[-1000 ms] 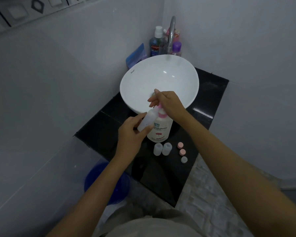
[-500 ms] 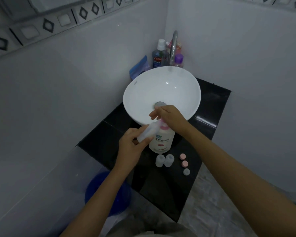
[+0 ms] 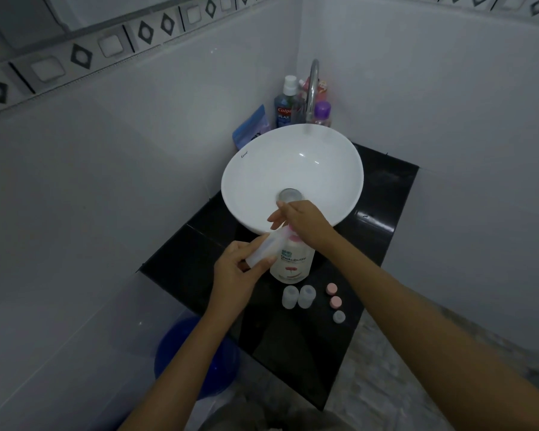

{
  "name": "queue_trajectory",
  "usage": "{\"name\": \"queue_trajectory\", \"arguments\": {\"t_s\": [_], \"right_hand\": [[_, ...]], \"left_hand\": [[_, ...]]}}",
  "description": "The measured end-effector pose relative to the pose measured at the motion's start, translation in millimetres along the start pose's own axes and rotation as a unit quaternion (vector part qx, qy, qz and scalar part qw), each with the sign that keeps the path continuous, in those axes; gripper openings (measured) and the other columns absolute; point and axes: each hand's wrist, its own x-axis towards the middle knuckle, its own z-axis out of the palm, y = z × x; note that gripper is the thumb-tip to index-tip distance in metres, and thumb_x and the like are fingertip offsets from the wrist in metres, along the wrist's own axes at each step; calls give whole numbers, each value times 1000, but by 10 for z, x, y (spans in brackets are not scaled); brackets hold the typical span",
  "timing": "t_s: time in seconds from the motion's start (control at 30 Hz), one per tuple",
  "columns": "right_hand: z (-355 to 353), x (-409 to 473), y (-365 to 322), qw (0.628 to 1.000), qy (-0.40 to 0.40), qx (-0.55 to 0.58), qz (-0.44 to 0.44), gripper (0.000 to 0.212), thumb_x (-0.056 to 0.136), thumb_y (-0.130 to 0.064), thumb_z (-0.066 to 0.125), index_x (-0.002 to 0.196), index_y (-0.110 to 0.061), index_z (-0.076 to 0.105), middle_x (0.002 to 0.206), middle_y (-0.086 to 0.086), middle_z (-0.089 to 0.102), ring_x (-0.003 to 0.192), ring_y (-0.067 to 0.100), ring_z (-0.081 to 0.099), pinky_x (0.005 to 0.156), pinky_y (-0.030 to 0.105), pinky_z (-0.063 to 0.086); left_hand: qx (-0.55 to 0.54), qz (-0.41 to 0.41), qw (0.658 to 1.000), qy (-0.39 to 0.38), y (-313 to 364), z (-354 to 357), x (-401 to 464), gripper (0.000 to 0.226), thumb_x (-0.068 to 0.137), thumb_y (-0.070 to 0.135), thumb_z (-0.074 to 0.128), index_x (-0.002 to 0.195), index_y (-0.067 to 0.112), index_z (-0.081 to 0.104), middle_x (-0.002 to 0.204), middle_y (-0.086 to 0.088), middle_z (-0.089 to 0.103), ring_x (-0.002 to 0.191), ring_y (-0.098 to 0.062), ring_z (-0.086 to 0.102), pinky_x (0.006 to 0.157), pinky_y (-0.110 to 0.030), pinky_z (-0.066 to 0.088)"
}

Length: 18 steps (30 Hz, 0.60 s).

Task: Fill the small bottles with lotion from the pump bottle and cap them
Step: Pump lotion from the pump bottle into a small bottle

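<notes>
Bench (image 3: pixel 383 194) crowded near front: pump bottle (image 3: pixel 291 259) upright by basin (image 3: pixel 293 178), two small bottles (image 3: pixel 298 296) just in front of it, three caps (image 3: pixel 335 302) in a row to their right. Bare bench right of the caps and behind them toward the wall. Basin fills the middle; faucet (image 3: pixel 312 88) and toiletry bottles (image 3: pixel 285 104) block the back corner.

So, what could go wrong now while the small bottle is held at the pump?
The small bottle is tilted in the left hand, so lotion could miss its mouth or run out. The right hand pressing the pump bottle might push it into the two open bottles standing close in front.
</notes>
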Motion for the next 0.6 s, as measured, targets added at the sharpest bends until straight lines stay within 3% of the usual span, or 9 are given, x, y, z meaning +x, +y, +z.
{"name": "queue_trajectory", "arguments": {"t_s": [0.13, 0.27, 0.4, 0.6], "right_hand": [[-149, 7, -190, 998, -38, 36, -36, 29, 98, -24, 44, 107, -8, 66, 84, 4, 71, 73, 15, 64, 68, 20, 52], [-39, -40, -141, 999, 4, 42, -24, 43, 100, -28, 38, 97, 2, 70, 85, 19, 71, 73, 18, 60, 69, 23, 46], [-3, -48, -117, 999, 16, 28, -4, 45, 100, -28, 37, 93, 2, 70, 78, 13, 69, 76, 22, 58, 71, 32, 45], [-102, -43, -199, 997, -14, 70, -34, 44, 100, -23, 36, 96, 5, 69, 92, 22, 70, 76, 19, 60, 75, 27, 49]], "left_hand": [[-1, 17, 1000, -1, 43, -12, 4, 44, 80, 14, 71, 121, 22, 61, 104, -10, 58, 90, -3, 58, 78, -14, 50], [-3, 16, 1000, 1, 28, -4, 18, 43, 81, 8, 70, 120, 22, 60, 105, -14, 58, 89, 0, 58, 77, -11, 49], [-6, 3, 1000, 1, -2, 17, 1, 44, 82, 7, 69, 123, 18, 59, 108, -17, 58, 96, -13, 59, 78, -11, 49], [-14, 16, 1000, 0, 32, -3, 26, 43, 80, 11, 70, 120, 24, 60, 106, -11, 59, 92, -4, 60, 78, -13, 51]]}}
